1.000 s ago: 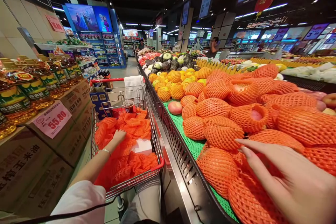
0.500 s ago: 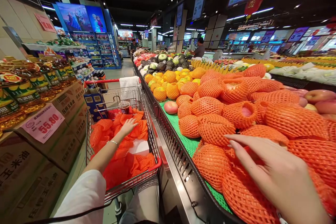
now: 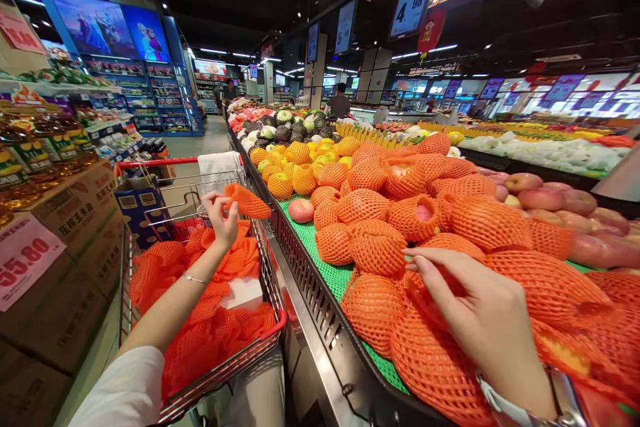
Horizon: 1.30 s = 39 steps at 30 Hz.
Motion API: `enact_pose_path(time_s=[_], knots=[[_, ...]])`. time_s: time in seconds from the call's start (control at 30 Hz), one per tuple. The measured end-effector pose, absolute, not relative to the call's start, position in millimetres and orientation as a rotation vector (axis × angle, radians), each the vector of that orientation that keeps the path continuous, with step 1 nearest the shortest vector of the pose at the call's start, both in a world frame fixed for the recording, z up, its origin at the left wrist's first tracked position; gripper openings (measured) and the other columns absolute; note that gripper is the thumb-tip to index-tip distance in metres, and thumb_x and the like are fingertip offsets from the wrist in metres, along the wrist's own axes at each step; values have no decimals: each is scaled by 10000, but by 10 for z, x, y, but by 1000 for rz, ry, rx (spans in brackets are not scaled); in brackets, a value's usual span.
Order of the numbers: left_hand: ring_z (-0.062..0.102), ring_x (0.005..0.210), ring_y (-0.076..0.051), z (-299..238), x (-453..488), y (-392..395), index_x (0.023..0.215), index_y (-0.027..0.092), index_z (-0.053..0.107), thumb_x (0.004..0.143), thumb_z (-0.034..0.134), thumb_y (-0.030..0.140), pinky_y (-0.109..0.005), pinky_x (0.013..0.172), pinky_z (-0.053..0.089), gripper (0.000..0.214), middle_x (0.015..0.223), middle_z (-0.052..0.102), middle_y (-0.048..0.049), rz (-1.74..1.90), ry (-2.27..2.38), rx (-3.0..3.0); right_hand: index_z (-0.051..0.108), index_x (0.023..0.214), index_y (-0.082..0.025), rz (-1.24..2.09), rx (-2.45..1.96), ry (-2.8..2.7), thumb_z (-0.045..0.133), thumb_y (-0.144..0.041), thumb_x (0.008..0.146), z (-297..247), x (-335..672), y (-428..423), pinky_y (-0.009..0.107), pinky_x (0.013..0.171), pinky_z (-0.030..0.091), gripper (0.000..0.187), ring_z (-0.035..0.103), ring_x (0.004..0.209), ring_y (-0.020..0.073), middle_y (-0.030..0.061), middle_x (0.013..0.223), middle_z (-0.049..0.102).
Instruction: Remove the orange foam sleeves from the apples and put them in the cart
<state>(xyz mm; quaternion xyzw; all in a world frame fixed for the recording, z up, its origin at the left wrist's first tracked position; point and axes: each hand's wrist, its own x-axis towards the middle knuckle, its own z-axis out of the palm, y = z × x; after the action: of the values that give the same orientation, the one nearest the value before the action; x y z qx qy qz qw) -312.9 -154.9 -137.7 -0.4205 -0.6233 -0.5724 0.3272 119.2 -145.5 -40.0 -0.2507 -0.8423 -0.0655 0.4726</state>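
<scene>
My left hand [image 3: 221,219] is raised over the shopping cart [image 3: 280,327], thumb and fingers closed on an orange foam net sleeve [image 3: 254,204]. Beneath it the cart holds a heap of loose orange foam net sleeves [image 3: 200,340] and a white item [image 3: 243,292]. Over the fruit display, my right hand [image 3: 480,310] is loosely open, index finger and thumb reaching forward close to each other, with nothing visible between them. Their tips are by a net-wrapped fruit [image 3: 377,247]; whether they touch it I cannot tell. A bare reddish apple [image 3: 301,211] lies on the green mat [image 3: 327,260].
A black slotted rail [image 3: 320,307] edges the display beside the cart. Further back sit yellow fruits [image 3: 303,179] in nets and dark-netted fruits [image 3: 284,133]. Unwrapped apples [image 3: 545,199] lie at right. Cartons [image 3: 75,273] with oil bottles [image 3: 30,153] stand left. A person [image 3: 340,103] is behind the display.
My left hand has lifted from the heap in the cart, now gripping an orange foam net sleeve. My right hand stays over the wrapped fruit, its thumb closer to the index finger. The view has turned right.
</scene>
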Motion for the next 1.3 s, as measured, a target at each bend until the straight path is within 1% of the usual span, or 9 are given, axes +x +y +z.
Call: enact_pose_path(time_s=[0.07, 0.23, 0.43, 0.63, 0.77, 0.83, 1.0, 1.17, 1.3], knots=[[456, 964, -214, -1051, -2731, -1477, 812, 205, 420, 890, 319, 539, -395, 896, 419, 357, 954, 392, -67, -1624, -1444, -1129, 662, 885, -197, -96, -630, -2049, 527, -264, 904, -377, 1187, -1459, 285, 752, 532, 152, 696, 776, 165, 23, 866, 738], [500, 812, -148, -235, -1497, -1352, 743, 206, 490, 834, 565, 545, -288, 745, 438, 359, 804, 462, -8, -2086, -755, -1482, 662, 881, -218, 151, -606, -2046, 580, -231, 870, -348, 1183, -1443, 269, 772, 537, 84, 685, 824, 149, 7, 880, 722], [332, 511, -79, 289, -573, -1027, 640, 193, 433, 820, 609, 496, -231, 485, 285, 394, 571, 374, 56, -2417, -940, -2203, 564, 868, -203, 267, -697, -1592, 652, -306, 803, -415, 1176, -1345, 299, 695, 542, 150, 658, 748, 163, 25, 816, 671], [462, 800, -137, 170, -290, -703, 605, 167, 494, 825, 624, 351, -302, 780, 385, 315, 754, 496, -5, -2135, -839, -1942, 485, 838, -218, 323, -809, -1335, 633, -352, 794, -277, 1242, -1223, 271, 577, 515, 204, 605, 650, 148, 14, 751, 605], [439, 610, -100, -16, -367, -633, 601, 173, 460, 863, 568, 381, -247, 608, 368, 351, 619, 475, 28, -2226, -764, -2148, 577, 869, -177, 295, -934, -1345, 634, -359, 767, -254, 1341, -1117, 294, 642, 489, 217, 588, 694, 157, 38, 818, 645], [416, 545, -92, -76, -427, -611, 631, 174, 494, 870, 543, 441, -234, 541, 345, 362, 586, 467, 36, -2218, -785, -2288, 610, 780, -157, 289, -1012, -1358, 625, -343, 750, -274, 1396, -1071, 300, 657, 465, 189, 563, 678, 153, 31, 766, 642], [543, 830, -177, -111, -467, -582, 869, 164, 619, 754, 650, 547, -323, 779, 449, 401, 847, 647, -58, -1945, -629, -2336, 602, 659, -154, 285, -1010, -1339, 639, -359, 744, -286, 1523, -1022, 296, 694, 430, 225, 527, 682, 138, 2, 696, 592], [439, 625, -115, -102, -400, -636, 645, 171, 510, 810, 632, 391, -248, 620, 387, 301, 614, 482, 23, -1983, -904, -2322, 468, 529, -172, 231, -799, -1437, 621, -286, 776, -263, 1580, -1039, 268, 678, 407, 312, 474, 688, 120, -13, 698, 504], [381, 533, -86, -84, -409, -650, 616, 175, 453, 809, 605, 431, -222, 528, 316, 355, 568, 392, 51, -2188, -912, -2606, 622, 663, -179, 397, -538, -1398, 491, -187, 751, -294, 1621, -1035, 332, 776, 453, 159, 564, 763, 172, 17, 753, 593]])
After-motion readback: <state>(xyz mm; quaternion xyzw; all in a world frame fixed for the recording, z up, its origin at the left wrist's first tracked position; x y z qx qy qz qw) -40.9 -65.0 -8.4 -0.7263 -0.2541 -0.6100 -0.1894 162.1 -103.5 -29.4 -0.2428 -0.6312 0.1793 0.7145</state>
